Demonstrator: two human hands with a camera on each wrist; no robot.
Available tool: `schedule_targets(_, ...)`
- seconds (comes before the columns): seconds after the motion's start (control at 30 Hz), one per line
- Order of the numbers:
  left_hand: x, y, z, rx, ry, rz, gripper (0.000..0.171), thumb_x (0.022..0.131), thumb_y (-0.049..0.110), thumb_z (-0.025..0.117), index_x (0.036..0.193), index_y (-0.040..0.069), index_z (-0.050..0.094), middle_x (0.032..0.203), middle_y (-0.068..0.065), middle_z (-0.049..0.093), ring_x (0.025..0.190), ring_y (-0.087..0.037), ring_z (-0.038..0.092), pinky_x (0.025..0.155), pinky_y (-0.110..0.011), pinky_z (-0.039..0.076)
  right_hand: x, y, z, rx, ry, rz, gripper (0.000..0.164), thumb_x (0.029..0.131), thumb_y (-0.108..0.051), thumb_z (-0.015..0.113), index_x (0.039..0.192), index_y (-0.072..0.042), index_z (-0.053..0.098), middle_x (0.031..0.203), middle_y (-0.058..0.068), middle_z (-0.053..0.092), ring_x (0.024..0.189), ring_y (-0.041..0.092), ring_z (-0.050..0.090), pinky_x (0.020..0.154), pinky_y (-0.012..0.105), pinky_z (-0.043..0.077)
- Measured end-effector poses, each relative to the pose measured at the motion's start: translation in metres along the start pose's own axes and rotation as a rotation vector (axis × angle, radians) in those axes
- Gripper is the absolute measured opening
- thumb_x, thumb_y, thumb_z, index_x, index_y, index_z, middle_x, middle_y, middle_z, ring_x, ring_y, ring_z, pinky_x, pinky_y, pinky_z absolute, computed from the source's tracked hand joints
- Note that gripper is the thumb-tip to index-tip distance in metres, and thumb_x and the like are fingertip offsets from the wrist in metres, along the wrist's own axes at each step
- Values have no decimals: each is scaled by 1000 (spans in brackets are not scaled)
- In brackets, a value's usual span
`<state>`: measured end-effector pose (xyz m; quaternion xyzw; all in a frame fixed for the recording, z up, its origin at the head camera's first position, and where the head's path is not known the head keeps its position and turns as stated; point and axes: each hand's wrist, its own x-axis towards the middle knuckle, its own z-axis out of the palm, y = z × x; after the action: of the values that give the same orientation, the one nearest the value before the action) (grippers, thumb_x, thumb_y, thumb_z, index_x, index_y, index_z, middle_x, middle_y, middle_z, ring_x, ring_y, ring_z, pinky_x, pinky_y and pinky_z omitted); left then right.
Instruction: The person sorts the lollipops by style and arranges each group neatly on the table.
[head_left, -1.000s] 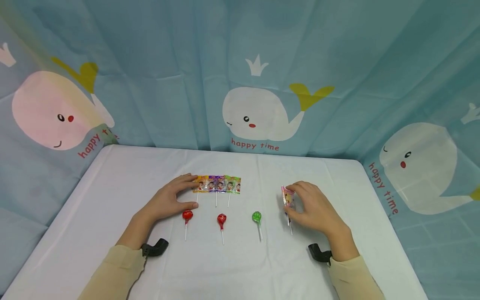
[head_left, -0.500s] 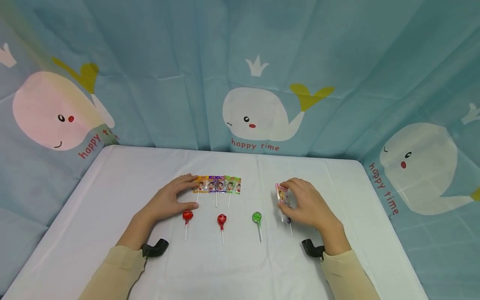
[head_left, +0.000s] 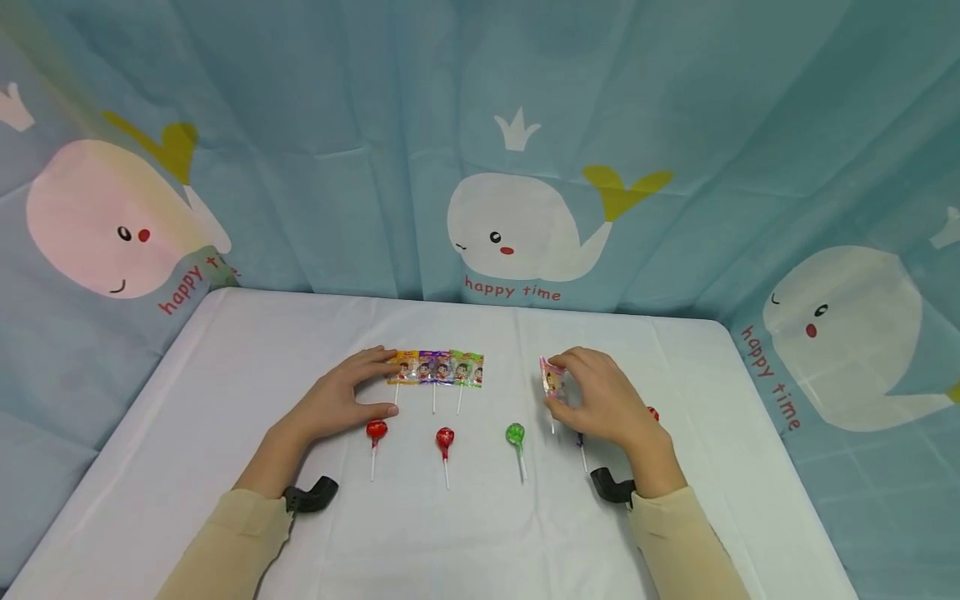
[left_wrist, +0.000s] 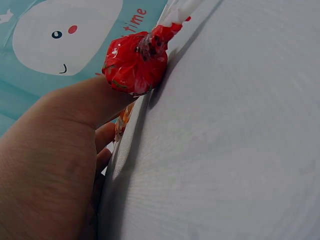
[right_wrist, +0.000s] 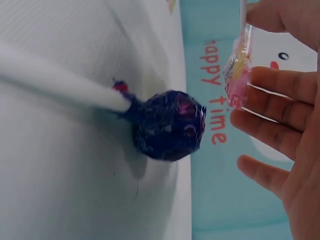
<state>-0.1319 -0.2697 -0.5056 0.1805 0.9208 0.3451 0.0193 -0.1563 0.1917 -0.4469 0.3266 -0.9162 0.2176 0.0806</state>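
Observation:
My left hand (head_left: 339, 400) rests on the table at the left end of a row of flat-wrapped lollipops, its fingertips touching the orange-wrapped lollipop (head_left: 406, 368). Beside that one lie a purple-wrapped lollipop (head_left: 435, 367) and a green-wrapped lollipop (head_left: 468, 370), sticks toward me. Between thumb and fingers, my right hand (head_left: 603, 400) pinches a pink-wrapped lollipop (head_left: 552, 377), its stick pointing down. In the right wrist view the pink wrapper (right_wrist: 238, 75) appears off the cloth. A round purple lollipop (right_wrist: 170, 125) lies below the right hand, mostly covered by it in the head view.
In front lie a round red lollipop (head_left: 377, 429) near the left thumb, another red lollipop (head_left: 445, 438) and a green ball lollipop (head_left: 515, 433). One more red lollipop (head_left: 653, 412) shows partly behind the right wrist. A blue whale-print curtain (head_left: 337, 208) encloses the white table (head_left: 420, 550).
My right hand has moved left and slightly away from me with the pink-wrapped lollipop, uncovering a red one behind its wrist. The left hand stays in place.

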Motion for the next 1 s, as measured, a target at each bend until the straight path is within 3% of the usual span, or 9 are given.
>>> schedule_targets(1.0, 1, -4, 1, -13, -5, 3, 71, 86, 56, 91, 147, 25, 71, 168, 2, 49, 162, -29, 33, 128, -67, 32, 28, -11, 18, 15, -30, 0, 47, 89, -33, 81, 129, -8, 73, 124, 3, 72, 118, 27, 66, 113, 51, 51)
